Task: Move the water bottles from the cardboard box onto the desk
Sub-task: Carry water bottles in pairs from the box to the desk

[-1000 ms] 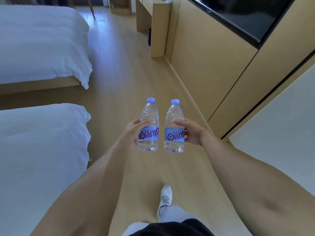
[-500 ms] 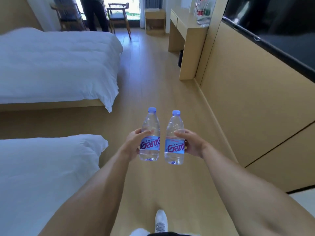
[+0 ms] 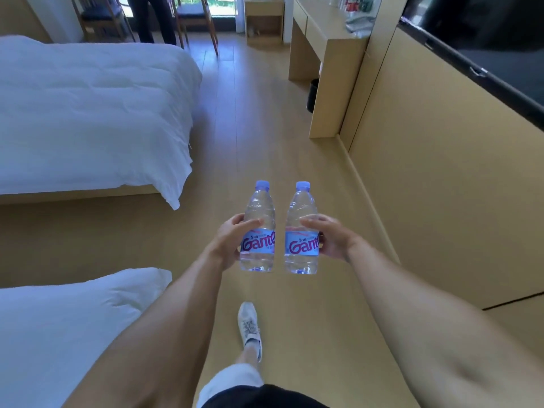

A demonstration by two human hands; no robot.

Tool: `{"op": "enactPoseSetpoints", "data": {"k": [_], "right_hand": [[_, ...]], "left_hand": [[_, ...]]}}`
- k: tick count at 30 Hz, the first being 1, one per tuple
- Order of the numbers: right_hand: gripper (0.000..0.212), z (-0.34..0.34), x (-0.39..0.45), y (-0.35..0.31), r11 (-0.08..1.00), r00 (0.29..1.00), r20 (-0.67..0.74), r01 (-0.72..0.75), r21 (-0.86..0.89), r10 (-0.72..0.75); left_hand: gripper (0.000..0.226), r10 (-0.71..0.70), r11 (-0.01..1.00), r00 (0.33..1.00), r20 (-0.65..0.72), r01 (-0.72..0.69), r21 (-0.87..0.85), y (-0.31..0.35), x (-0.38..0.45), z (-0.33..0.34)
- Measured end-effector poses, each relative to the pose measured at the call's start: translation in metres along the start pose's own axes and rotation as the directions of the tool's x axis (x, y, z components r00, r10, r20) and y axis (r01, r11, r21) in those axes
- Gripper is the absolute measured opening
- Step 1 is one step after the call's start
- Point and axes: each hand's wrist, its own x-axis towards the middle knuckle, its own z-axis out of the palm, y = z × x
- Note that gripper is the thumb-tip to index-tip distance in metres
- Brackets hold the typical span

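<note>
Two upright water bottles, one (image 3: pixel 258 231) gripped in the left hand (image 3: pixel 228 241) and one (image 3: pixel 302 232) in the right hand (image 3: pixel 334 240), are carried above the floor (image 3: pixel 265 136); the table (image 3: pixel 326 39), well ahead, must next be reached

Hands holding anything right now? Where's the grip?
Yes, one upright water bottle each. Left hand grips the left bottle round its middle, at the label; right hand grips the right bottle likewise.

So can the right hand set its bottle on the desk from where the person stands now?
Probably not yet. The right hand grips its bottle over open floor, and the desk stands well ahead along the wall. Nothing blocks the walkway.
</note>
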Motion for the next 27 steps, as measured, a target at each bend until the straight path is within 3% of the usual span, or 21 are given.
{"op": "enactPoseSetpoints", "data": {"k": [8,13,17,27], "right_hand": [[0.047,-0.029,0.121,-0.073,0.998,0.995,-0.090,-0.046,0.031,0.049],[0.045,-0.033,0.186,-0.134,0.998,0.992,-0.118,-0.025,0.058,0.032],[0.037,-0.036,0.234,-0.178,0.997,0.995,-0.104,-0.003,0.083,0.012],[0.058,-0.054,0.376,-0.282,0.999,0.996,-0.083,0.018,0.051,-0.014]], "left_hand": [[0.037,-0.080,0.996,0.995,0.057,0.082,-0.022,0.063,0.154,-0.011],[0.034,-0.096,0.995,0.992,0.087,0.097,-0.008,0.121,0.237,-0.017],[0.034,-0.085,0.996,0.991,0.104,0.088,-0.019,0.162,0.293,-0.016],[0.036,-0.065,0.998,0.995,0.069,0.066,-0.011,0.235,0.439,-0.025]]}}
